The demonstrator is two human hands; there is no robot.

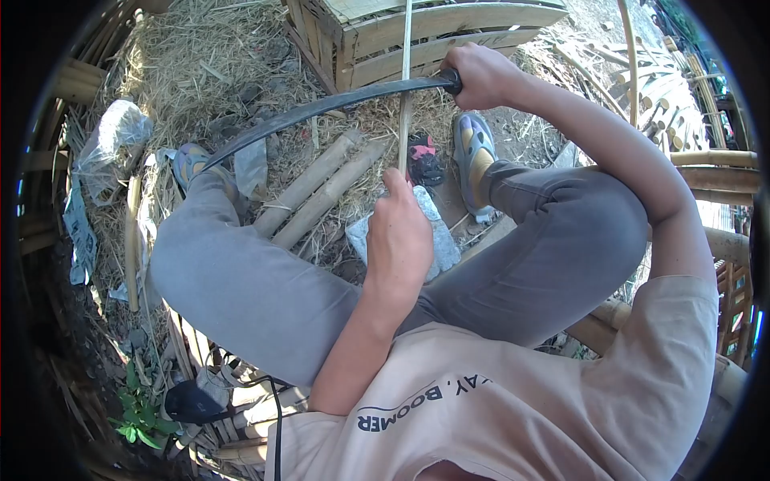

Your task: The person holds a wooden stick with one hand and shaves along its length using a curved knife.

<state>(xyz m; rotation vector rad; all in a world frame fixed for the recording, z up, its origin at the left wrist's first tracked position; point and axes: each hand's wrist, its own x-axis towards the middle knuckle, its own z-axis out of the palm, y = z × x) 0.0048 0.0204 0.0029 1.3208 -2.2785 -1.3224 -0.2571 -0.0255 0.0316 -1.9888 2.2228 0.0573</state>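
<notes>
My right hand [483, 76] is closed around the dark handle of a machete [321, 104], whose long blade reaches across to the left and looks curved in this view. A thin bamboo strip [405, 132] stands upright in my left hand [399, 236], gripped near its lower end with the thumb along it. The blade crosses the strip close to the handle; whether its edge bites into the strip I cannot tell. Below my left hand, between my legs, lies a pale block-like thing [443, 240], partly hidden by the hand.
Two bamboo pieces [321, 188] lie on the straw-strewn ground. A wooden slatted crate [441, 36] stands ahead. Near my right foot is a black and pink item [425, 159]. Plastic bags [112, 148] lie at left, cut bamboo [670, 108] at right. A black cable [278, 425] hangs by my left side.
</notes>
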